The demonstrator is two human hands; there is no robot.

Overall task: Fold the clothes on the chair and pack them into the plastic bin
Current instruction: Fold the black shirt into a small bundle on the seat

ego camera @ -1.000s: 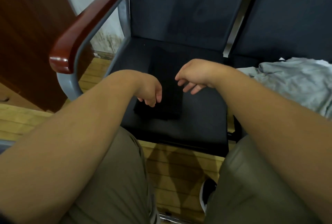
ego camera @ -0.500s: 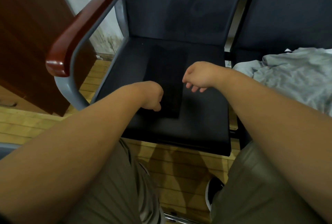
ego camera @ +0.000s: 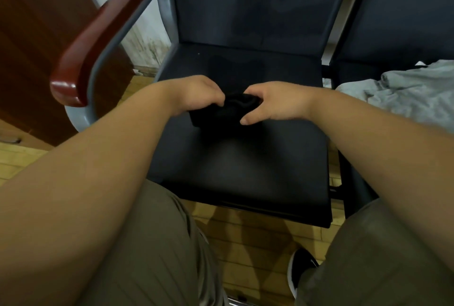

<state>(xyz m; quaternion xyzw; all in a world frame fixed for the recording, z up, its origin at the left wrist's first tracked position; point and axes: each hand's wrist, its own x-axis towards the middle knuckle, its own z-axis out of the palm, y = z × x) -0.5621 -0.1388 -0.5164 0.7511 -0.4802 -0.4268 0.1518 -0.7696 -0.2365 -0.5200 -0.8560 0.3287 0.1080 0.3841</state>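
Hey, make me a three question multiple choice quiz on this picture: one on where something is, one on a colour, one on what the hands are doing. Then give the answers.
1. Where does the grey garment lie?
A. On the floor
B. On the neighbouring seat to the right
C. In the person's lap

2. What colour is the folded garment between the hands?
A. Black
B. White
C. Red

3. What are the left hand and right hand doing?
A. Both hang empty
B. Only the left holds something
C. Both grip the folded garment over the chair seat

Answers:
1 B: it is heaped on the seat at the right edge.
2 A: it is black against the dark seat.
3 C: fingers of both hands curl round its ends.
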